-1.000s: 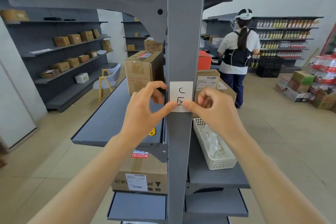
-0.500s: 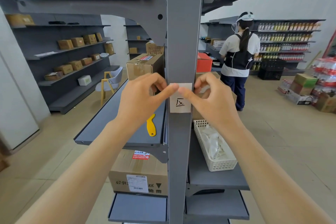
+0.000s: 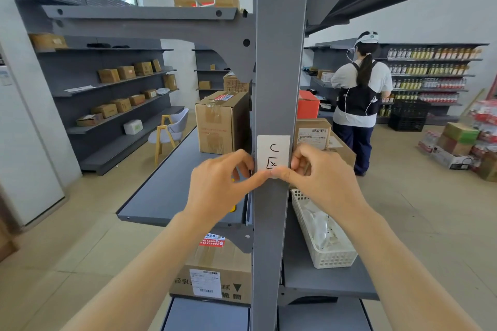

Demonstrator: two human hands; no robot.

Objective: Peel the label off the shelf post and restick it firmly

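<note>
A white paper label [image 3: 273, 150] with black handwritten marks lies flat on the grey shelf post [image 3: 279, 62] at chest height. My left hand [image 3: 219, 185] comes in from the left, its thumb tip pressing the label's bottom edge. My right hand [image 3: 320, 177] comes in from the right, its thumb tip meeting the left thumb on that same edge. The other fingers of both hands are curled beside the post. The thumbs hide the lowest strip of the label.
A taped cardboard box [image 3: 222, 122] stands on the grey shelf [image 3: 172, 191] left of the post. A white plastic basket [image 3: 322, 234] sits on the shelf to the right. Another person [image 3: 359, 99] stands at the far shelves. More boxes lie below.
Half a second ago both thumbs pressed the label's top edge. They have slid down to its bottom edge, uncovering the upper mark. The view has tilted slightly.
</note>
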